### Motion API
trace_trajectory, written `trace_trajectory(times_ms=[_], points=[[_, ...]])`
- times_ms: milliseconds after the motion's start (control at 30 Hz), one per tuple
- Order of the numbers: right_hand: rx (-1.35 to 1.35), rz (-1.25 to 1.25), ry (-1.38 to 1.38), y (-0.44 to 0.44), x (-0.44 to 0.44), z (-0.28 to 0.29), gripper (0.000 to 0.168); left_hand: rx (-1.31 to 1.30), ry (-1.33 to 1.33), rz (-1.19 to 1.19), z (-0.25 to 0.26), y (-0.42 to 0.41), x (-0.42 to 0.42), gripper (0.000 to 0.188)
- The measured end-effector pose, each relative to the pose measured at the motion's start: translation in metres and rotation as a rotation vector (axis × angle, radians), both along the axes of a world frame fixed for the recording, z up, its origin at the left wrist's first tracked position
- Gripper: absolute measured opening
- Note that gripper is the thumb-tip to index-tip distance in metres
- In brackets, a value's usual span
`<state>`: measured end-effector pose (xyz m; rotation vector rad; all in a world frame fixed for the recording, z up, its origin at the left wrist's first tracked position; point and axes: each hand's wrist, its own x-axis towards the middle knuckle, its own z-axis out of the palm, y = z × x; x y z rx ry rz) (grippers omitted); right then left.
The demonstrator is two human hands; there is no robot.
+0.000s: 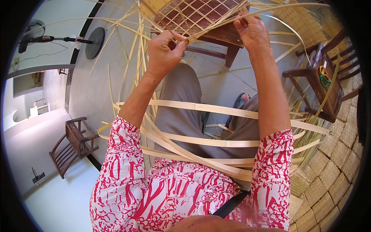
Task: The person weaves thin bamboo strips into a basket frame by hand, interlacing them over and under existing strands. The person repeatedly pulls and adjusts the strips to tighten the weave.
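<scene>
My left hand (167,52) pinches a pale bamboo strip (214,28) between thumb and finger, close to the near left corner of an open diamond lattice (200,13) woven from the same splints. Up and to the right, my right hand (252,30) grips the strip farther along its length, by the lattice's right corner. Between the hands the strip runs slantwise along the lattice's near edge. A dark red wooden bench (220,41) supports the lattice. Several loose flat strips (214,108) lie across my lap, passing beneath my forearms.
At right, a wooden chair (324,98) holds scissors (324,76) with orange and green handles. Woven panels (327,179) stand or lie beyond it. Long splints (139,58) litter the floor at left, near a fan's round base (95,43) and another small chair (76,140).
</scene>
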<state>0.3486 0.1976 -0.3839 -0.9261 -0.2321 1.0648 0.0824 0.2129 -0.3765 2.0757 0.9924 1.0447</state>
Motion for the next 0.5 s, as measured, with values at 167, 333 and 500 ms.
trace_trajectory(times_ms=[167, 333, 500], points=[[-0.021, -0.078, 0.015, 0.003, -0.005, -0.006, 0.022, -0.017, 0.081, -0.147, 0.000, 0.018, -0.015, 0.020], [-0.034, -0.144, 0.053, 0.004, -0.018, -0.008, 0.024, -0.001, 0.137, -0.247, 0.007, 0.024, -0.026, 0.046], [-0.001, -0.026, 0.029, -0.003, -0.045, -0.017, 0.025, -0.028, 0.086, -0.171, -0.007, 0.037, -0.056, 0.049]])
